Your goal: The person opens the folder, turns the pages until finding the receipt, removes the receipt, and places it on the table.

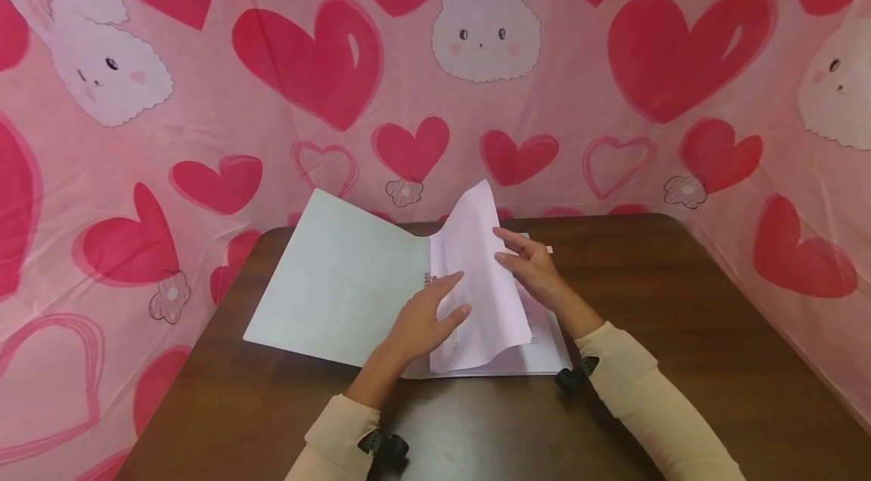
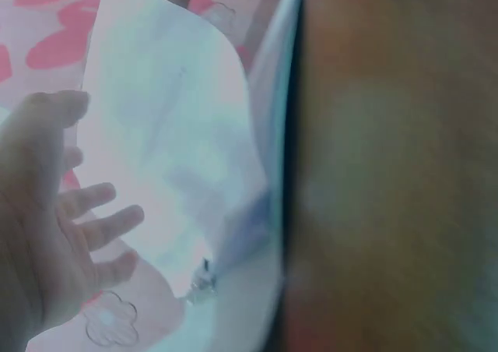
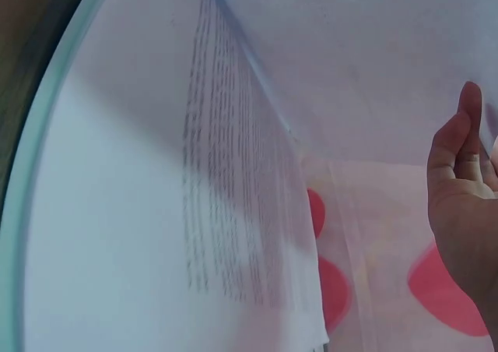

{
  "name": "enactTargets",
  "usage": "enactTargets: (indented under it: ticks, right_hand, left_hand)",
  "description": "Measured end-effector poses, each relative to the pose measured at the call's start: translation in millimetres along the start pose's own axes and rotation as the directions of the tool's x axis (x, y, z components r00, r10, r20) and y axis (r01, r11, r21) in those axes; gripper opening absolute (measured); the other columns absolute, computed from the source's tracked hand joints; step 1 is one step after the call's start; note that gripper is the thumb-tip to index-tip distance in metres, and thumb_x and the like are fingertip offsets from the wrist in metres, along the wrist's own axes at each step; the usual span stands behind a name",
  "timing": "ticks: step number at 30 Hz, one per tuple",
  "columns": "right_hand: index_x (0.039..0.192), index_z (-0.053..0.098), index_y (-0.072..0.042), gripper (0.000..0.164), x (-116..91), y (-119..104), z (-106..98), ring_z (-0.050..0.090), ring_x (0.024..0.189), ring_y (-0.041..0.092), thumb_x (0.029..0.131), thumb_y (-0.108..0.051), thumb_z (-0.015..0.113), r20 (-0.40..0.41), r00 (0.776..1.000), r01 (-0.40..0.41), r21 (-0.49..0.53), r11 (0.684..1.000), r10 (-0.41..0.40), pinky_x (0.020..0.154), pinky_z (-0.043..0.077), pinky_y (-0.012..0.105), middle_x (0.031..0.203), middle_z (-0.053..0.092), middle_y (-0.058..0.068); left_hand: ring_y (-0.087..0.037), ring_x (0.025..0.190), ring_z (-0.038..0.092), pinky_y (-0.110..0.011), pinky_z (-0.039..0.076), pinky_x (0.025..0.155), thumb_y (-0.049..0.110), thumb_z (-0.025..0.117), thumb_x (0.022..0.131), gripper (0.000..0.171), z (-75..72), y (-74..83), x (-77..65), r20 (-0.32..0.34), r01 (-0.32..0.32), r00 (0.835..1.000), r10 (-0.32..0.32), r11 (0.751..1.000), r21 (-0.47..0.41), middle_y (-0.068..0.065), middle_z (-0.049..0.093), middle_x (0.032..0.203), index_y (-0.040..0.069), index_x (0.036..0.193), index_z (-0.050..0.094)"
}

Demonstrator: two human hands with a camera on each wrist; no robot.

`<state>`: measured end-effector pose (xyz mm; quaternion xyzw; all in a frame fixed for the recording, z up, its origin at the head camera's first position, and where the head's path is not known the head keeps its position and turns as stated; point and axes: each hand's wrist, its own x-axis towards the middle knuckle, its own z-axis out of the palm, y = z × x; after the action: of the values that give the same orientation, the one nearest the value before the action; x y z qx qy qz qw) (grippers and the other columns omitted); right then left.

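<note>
Paper point(image 1: 476, 277) stands curled up in the open folder point(image 1: 333, 277) on the brown table point(image 1: 680, 299), and my head view shows me both hands from far away. The left hand point(image 1: 418, 322) is over the front of the paper, thumb and finger apart. The right hand point(image 1: 540, 273) has its thumb and finger at the loose right edge; I can't tell if they pinch it. I think the paper is light, floppy and a bit slippery, and it could crease, so I'd hold it softly by that edge. The folder looks flat and stiff, with a small clip point(image 1: 428, 280) by its fold. My left wrist view shows the left fingers spread wide, and the paper bending in a smooth curve. My right wrist view looks under it: a flat white page point(image 3: 109, 235) has rows of print point(image 3: 226, 134), with pink cloth point(image 3: 373, 274) behind.
</note>
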<state>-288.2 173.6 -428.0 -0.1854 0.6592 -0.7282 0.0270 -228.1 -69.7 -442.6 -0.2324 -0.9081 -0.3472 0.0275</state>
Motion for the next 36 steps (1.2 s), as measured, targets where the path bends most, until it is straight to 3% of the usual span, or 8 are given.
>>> enactTargets:
  ticks: [4,6,13,17,21,24,32,36]
  right_hand:
    - [0.152,0.036,0.007,0.056,2,-3,7,0.072,0.100,0.006,0.100,0.000,0.053,0.039,0.999,0.022,0.014,1.000,-0.023,0.080,0.063,0.028,0.125,0.065,-0.015]
    - [0.152,0.035,0.008,0.056,2,-4,11,0.072,0.101,0.005,0.099,0.001,0.053,0.054,0.998,0.028,0.019,0.999,-0.029,0.081,0.063,0.027,0.128,0.065,-0.011]
    - [0.153,0.033,0.008,0.057,5,-6,19,0.073,0.102,0.006,0.100,0.001,0.051,0.085,0.995,0.040,0.041,0.998,-0.043,0.082,0.063,0.028,0.138,0.062,0.003]
    - [0.157,0.025,0.007,0.061,7,-8,21,0.070,0.108,0.003,0.100,0.004,0.048,0.099,0.994,0.043,0.092,0.995,-0.052,0.087,0.061,0.025,0.149,0.053,0.018]
    - [0.161,0.013,0.003,0.066,8,-10,23,0.067,0.113,0.002,0.101,0.006,0.041,0.136,0.989,0.038,0.164,0.986,-0.060,0.092,0.059,0.022,0.142,0.058,0.002]
    - [0.161,0.010,0.004,0.066,7,-12,25,0.065,0.110,0.000,0.102,0.004,0.039,0.160,0.985,0.033,0.186,0.982,-0.063,0.089,0.058,0.018,0.132,0.061,-0.011]
    - [0.159,0.013,0.006,0.059,5,-15,26,0.061,0.093,0.001,0.106,-0.006,0.037,0.192,0.981,0.010,0.159,0.987,-0.041,0.086,0.054,0.017,0.123,0.065,-0.019]
    - [0.160,0.014,0.005,0.059,5,-15,24,0.068,0.099,0.003,0.108,-0.012,0.036,0.208,0.977,0.018,0.102,0.995,-0.039,0.093,0.056,0.021,0.125,0.065,-0.020]
  left_hand:
    - [-0.032,0.137,0.058,-0.060,0.044,0.113,0.046,0.055,0.100,0.065,-2.3,10.2,13.7,-0.012,-0.015,1.000,0.014,0.990,-0.139,-0.003,0.043,0.163,0.027,0.159,0.036]
    - [-0.030,0.137,0.058,-0.057,0.045,0.114,0.045,0.057,0.099,0.066,-2.3,13.8,18.9,-0.013,-0.031,0.999,0.029,0.985,-0.169,-0.002,0.042,0.163,0.026,0.159,0.036]
    - [-0.028,0.151,0.042,-0.060,0.040,0.116,0.051,0.055,0.098,0.064,-6.9,23.3,32.6,-0.019,-0.052,0.999,0.051,0.994,-0.099,-0.003,0.041,0.164,0.031,0.157,0.040]
    - [-0.033,0.143,0.052,-0.058,0.048,0.110,0.050,0.055,0.097,0.063,-14.4,29.1,38.7,-0.022,-0.052,0.999,0.050,0.994,-0.095,-0.006,0.042,0.163,0.028,0.155,0.043]
    - [-0.033,0.127,0.065,-0.052,0.057,0.101,0.046,0.056,0.097,0.063,-19.3,33.7,43.3,-0.041,-0.081,0.996,0.077,0.991,-0.103,-0.007,0.047,0.160,0.024,0.155,0.044]
    - [-0.033,0.123,0.068,-0.050,0.058,0.098,0.046,0.056,0.097,0.064,-22.2,37.4,45.3,-0.042,-0.092,0.995,0.088,0.992,-0.085,-0.009,0.049,0.158,0.024,0.156,0.043]
    - [-0.033,0.114,0.073,-0.047,0.060,0.094,0.043,0.059,0.094,0.065,-32.6,47.8,48.1,-0.015,-0.040,0.999,0.040,0.997,-0.061,-0.005,0.054,0.154,0.030,0.155,0.043]
    - [-0.029,0.099,0.077,-0.041,0.062,0.081,0.030,0.061,0.092,0.057,-36.5,48.1,48.5,-0.040,-0.035,0.999,0.032,0.996,-0.080,-0.008,0.070,0.135,0.025,0.149,0.054]
